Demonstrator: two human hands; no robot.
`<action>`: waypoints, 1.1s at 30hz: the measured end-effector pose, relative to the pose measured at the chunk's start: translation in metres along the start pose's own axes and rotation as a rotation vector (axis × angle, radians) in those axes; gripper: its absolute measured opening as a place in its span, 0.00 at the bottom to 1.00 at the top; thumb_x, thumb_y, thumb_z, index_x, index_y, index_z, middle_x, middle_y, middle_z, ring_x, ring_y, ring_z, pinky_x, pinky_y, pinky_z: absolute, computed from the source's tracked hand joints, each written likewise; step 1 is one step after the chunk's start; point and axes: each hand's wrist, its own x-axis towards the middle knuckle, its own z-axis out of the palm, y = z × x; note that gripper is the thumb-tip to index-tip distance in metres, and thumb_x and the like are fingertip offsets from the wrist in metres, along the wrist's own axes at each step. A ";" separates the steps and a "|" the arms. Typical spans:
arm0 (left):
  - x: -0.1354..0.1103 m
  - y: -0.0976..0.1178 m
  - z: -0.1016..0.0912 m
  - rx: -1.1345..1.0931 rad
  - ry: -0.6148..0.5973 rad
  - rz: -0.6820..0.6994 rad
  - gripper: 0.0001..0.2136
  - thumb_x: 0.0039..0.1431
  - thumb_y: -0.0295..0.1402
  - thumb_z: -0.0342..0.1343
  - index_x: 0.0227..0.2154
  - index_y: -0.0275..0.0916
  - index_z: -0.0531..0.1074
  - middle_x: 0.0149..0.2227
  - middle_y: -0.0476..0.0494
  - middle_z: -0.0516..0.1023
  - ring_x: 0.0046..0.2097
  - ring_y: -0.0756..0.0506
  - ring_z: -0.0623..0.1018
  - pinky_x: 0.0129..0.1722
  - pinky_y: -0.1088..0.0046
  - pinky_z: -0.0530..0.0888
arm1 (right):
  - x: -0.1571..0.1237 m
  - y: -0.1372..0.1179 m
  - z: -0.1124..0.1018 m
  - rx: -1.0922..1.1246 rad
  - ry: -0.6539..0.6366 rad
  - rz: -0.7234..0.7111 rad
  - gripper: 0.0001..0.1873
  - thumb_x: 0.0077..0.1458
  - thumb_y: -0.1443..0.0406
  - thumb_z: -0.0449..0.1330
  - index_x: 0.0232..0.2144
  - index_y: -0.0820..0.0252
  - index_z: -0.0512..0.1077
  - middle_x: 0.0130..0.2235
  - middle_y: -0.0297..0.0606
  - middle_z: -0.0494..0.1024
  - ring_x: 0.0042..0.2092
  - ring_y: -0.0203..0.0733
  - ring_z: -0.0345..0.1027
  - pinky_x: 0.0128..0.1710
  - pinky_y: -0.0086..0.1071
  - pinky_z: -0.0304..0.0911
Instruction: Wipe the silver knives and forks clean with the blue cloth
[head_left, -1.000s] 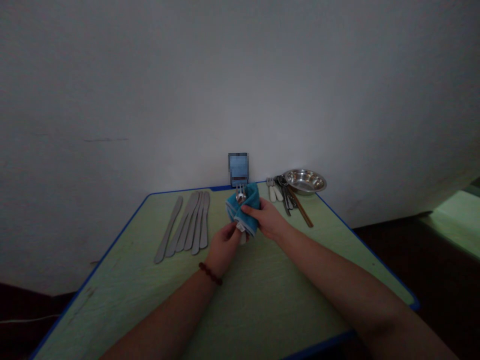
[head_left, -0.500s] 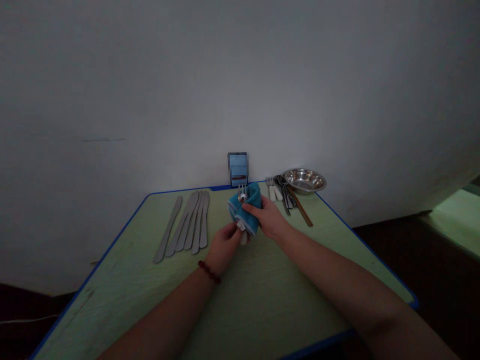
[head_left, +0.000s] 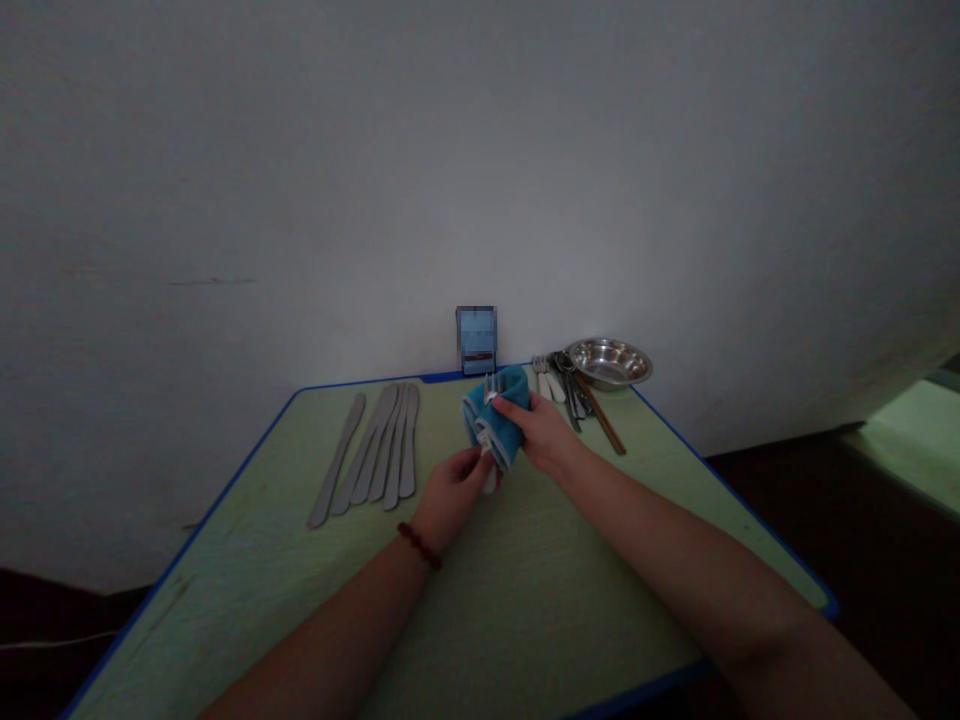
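Note:
A fork (head_left: 492, 385) stands tines-up between my hands, its middle wrapped in a blue cloth (head_left: 512, 385). My left hand (head_left: 454, 485) pinches the fork's pale handle below the cloth. From the right, my right hand (head_left: 544, 430) is closed on the cloth, with the thumb pressed against the fork near the base of its tines. The cloth hides most of the fork's neck and the right hand's other fingers.
Several table knives (head_left: 386, 450) lie on the green table (head_left: 480, 620) at left. At the back right are white-handled forks (head_left: 551, 385), dark spoons (head_left: 574, 390), chopsticks (head_left: 604, 420) and a metal bowl (head_left: 611, 362). A phone-like screen (head_left: 478, 338) leans on the wall.
My right thumb has moved up the cloth toward the tines, covering more of the fork's head. Both hands, cloth and fork have shifted slightly right.

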 end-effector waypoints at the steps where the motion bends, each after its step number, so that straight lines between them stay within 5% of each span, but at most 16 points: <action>1: 0.000 -0.001 0.000 0.008 -0.001 0.003 0.14 0.49 0.41 0.46 0.21 0.36 0.69 0.23 0.48 0.71 0.28 0.48 0.70 0.31 0.73 0.65 | 0.000 -0.001 0.000 0.005 0.001 0.007 0.13 0.31 0.66 0.64 0.25 0.61 0.70 0.25 0.30 0.75 0.26 0.32 0.67 0.32 0.30 0.65; 33: -0.002 -0.003 0.002 -0.041 -0.022 -0.037 0.13 0.48 0.40 0.48 0.28 0.35 0.71 0.22 0.48 0.70 0.26 0.49 0.68 0.28 0.74 0.63 | 0.008 -0.009 -0.006 0.065 0.071 0.045 0.10 0.34 0.64 0.63 0.23 0.62 0.69 0.24 0.33 0.75 0.25 0.33 0.67 0.30 0.31 0.64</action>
